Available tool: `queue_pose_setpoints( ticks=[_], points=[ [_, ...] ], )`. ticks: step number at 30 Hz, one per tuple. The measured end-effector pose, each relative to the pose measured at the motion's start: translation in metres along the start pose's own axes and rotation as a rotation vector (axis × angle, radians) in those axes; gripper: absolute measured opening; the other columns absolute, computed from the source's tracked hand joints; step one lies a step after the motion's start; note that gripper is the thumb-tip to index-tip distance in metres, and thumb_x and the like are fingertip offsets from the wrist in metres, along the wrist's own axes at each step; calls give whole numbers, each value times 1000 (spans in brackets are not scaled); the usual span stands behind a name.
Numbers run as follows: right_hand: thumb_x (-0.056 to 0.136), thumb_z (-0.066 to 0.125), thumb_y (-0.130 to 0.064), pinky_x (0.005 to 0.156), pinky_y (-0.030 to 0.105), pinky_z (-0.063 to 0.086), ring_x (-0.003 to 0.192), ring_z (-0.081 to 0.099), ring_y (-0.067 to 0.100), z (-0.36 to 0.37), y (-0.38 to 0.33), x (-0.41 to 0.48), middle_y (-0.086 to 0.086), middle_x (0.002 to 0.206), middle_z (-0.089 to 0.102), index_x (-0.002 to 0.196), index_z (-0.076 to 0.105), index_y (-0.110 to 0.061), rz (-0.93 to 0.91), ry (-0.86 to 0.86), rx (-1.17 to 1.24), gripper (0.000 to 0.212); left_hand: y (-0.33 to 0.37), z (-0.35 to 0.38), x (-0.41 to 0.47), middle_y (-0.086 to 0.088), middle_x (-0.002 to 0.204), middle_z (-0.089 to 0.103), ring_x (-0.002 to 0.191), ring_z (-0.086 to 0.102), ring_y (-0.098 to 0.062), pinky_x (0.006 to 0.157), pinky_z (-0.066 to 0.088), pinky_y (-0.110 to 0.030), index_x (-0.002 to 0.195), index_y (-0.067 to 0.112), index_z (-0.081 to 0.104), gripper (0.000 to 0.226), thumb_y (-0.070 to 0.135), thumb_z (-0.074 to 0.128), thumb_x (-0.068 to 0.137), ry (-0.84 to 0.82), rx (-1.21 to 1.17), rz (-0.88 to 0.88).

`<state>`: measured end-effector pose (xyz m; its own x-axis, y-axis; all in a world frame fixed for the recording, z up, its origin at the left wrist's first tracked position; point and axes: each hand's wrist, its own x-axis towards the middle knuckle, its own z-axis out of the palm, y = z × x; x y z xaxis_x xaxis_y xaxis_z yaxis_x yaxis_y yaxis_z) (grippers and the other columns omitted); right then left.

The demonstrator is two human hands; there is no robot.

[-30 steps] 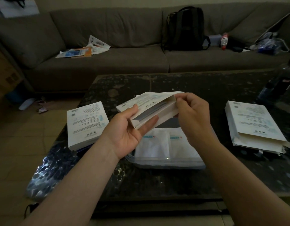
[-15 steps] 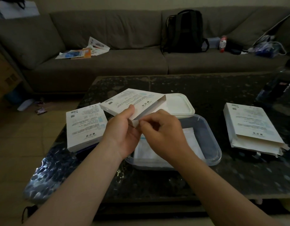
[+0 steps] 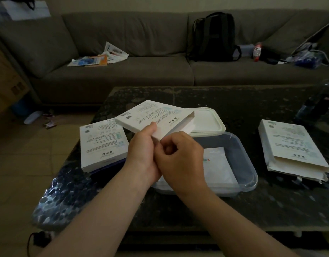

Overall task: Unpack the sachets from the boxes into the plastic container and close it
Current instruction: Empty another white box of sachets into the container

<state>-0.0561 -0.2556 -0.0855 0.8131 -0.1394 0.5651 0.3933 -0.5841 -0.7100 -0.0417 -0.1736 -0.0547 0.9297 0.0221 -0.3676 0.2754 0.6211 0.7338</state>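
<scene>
My left hand (image 3: 141,154) holds a flat white printed box (image 3: 154,116) above the left end of the clear plastic container (image 3: 247,164). My right hand (image 3: 180,160) is curled against the box's near corner, fingers pinched at its flap. White sachets (image 3: 217,164) lie inside the container. The container's white lid (image 3: 208,119) rests on the table just behind it. Another white box (image 3: 102,141) lies flat at the left. A stack of boxes (image 3: 289,147) with open ends lies at the right.
The dark marble table (image 3: 234,101) carries bubble wrap (image 3: 67,191) at its near left corner and a dark bottle (image 3: 319,104) at the far right. Behind stands a grey sofa (image 3: 141,75) with papers, a black backpack (image 3: 213,36) and clutter.
My right hand dropped from the box's open right end to its near corner beside my left hand. The box tilted flatter and shifted left, uncovering the container and lid.
</scene>
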Motion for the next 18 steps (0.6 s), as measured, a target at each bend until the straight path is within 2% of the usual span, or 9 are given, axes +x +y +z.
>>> queue_pose_setpoints(
  ticks=[3, 6, 9, 11, 14, 16, 18],
  points=[
    [83, 74, -21, 57, 29, 53, 61, 54, 9, 5, -1, -1, -8, 70, 59, 69, 63, -20, 29, 30, -25, 18, -1, -1, 0, -4, 101, 82, 85, 81, -21, 60, 64, -34, 132, 24, 67, 35, 41, 61, 103, 17, 32, 9],
    [89, 70, -24, 65, 32, 55, 69, 58, 10, 2, -1, -1, -5, 79, 64, 84, 74, -21, -33, -140, 4, 7, 5, -4, 3, -6, 102, 82, 86, 81, -22, 66, 66, -37, 130, 23, 68, 41, 51, 64, 100, 52, 40, 31],
    [93, 55, -35, 66, 32, 53, 75, 57, 9, -5, 1, 5, -6, 83, 66, 99, 74, -26, -110, -255, 36, 22, 12, -6, 3, -5, 97, 83, 83, 81, -21, 66, 67, -38, 126, 20, 66, 34, 45, 63, 102, 80, 36, 68],
    [91, 44, -41, 66, 33, 53, 75, 56, 9, -11, 6, 12, -7, 85, 65, 110, 69, -28, -90, -272, 5, 33, 15, -7, 2, -6, 101, 82, 87, 81, -22, 67, 67, -38, 129, 20, 63, 29, 37, 61, 105, 69, 19, 76],
    [95, 50, -32, 70, 36, 57, 78, 60, 11, -15, 17, 20, -5, 95, 67, 143, 43, -29, -71, -332, -192, 49, 14, -6, -1, -9, 108, 81, 93, 80, -24, 69, 67, -38, 135, 21, 60, 29, 30, 58, 107, 48, 11, 99],
    [95, 51, -29, 71, 37, 58, 80, 60, 13, -17, 22, 24, -3, 99, 68, 148, 33, -28, -78, -369, -286, 56, 13, -5, -1, -9, 111, 80, 96, 80, -25, 72, 67, -39, 139, 21, 58, 32, 27, 58, 107, 38, 26, 120],
    [96, 50, -32, 74, 37, 59, 85, 61, 16, -19, 24, 28, -1, 105, 69, 147, 31, -30, -93, -393, -364, 54, 14, -6, 1, -9, 112, 80, 96, 80, -24, 76, 67, -40, 140, 22, 56, 33, 25, 58, 107, 41, 30, 128]
  ],
)
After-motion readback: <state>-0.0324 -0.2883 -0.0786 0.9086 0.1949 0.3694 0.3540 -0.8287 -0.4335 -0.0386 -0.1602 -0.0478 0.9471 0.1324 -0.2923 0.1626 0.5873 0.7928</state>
